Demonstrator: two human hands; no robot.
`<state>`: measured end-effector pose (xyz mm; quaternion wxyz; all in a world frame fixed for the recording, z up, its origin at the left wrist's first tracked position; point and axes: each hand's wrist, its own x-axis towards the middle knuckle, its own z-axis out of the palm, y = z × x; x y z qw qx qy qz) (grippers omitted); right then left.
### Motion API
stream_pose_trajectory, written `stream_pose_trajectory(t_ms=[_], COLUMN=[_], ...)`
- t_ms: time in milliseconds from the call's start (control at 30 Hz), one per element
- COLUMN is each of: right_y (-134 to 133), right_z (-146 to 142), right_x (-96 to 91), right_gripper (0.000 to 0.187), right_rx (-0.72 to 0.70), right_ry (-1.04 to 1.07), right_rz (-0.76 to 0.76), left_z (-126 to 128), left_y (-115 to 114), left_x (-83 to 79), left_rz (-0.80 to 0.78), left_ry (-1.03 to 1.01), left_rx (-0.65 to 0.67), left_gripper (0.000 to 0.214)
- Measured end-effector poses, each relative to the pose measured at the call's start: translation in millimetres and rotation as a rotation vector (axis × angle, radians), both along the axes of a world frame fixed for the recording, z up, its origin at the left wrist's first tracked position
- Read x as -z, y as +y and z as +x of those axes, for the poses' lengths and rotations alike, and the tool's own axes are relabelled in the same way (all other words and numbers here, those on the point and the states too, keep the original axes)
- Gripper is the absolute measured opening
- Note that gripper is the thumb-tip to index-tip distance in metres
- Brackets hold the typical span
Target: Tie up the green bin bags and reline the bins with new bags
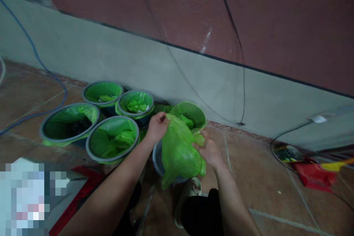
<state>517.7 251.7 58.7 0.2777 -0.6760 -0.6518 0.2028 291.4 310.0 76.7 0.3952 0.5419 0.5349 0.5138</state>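
A crumpled green plastic bag hangs between my hands, over a grey bin that stands by my feet. My left hand pinches the bag's upper left edge. On the right side, my right hand is closed on the bag's other edge. The bag covers most of the grey bin's mouth. Just behind it stands another bin with a green liner, partly hidden by the bag.
Several green-lined bins stand to the left, including a near one. A blue cable runs across the floor at left. Along the back is a wall with black cables. A red object lies on the tiles at right.
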Motion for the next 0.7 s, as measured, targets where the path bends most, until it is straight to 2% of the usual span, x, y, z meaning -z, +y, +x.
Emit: stream_pose_trajectory(t_ms=[67, 133, 233, 333, 467, 600, 700], right_y=[1.6, 1.8, -0.6, -1.8, 2.3, 10.6, 16.9], right_z=[-10.2, -20.9, -30.8, -34.4, -39.4, -35.4, -17.0], right_x=[-5.1, -11.9, -18.7, -19.9, -21.6, -25.2, -26.2], right_gripper=[0.072, 0.064, 0.04, 0.035, 0.029, 0.031, 0.028], right_rx=[-0.091, -0.137, -0.092, 0.044, 0.15, 0.268, 0.386], right_ry=[0.228, 0.382, 0.535, 0.63, 0.643, 0.682, 0.635], right_rz=[0.154, 0.195, 0.155, 0.206, 0.379, 0.484, 0.63], left_z=[21.7, 37.9, 46.5, 42.6, 41.1, 45.0, 41.9], left_y=[-13.0, -23.8, -33.3, -37.1, -42.6, -45.8, -41.3], left_x=[-3.1, -7.7, -14.8, -19.6, -18.6, -9.9, -2.6], left_rz=[0.076, 0.142, 0.133, 0.092, 0.064, 0.016, -0.024], left_ry=[0.098, 0.188, 0.282, 0.332, 0.432, 0.611, 0.698], left_rx=[0.208, 0.349, 0.292, 0.246, 0.372, 0.475, 0.515], left_gripper=[0.017, 0.021, 0.025, 0.024, 0.035, 0.022, 0.019])
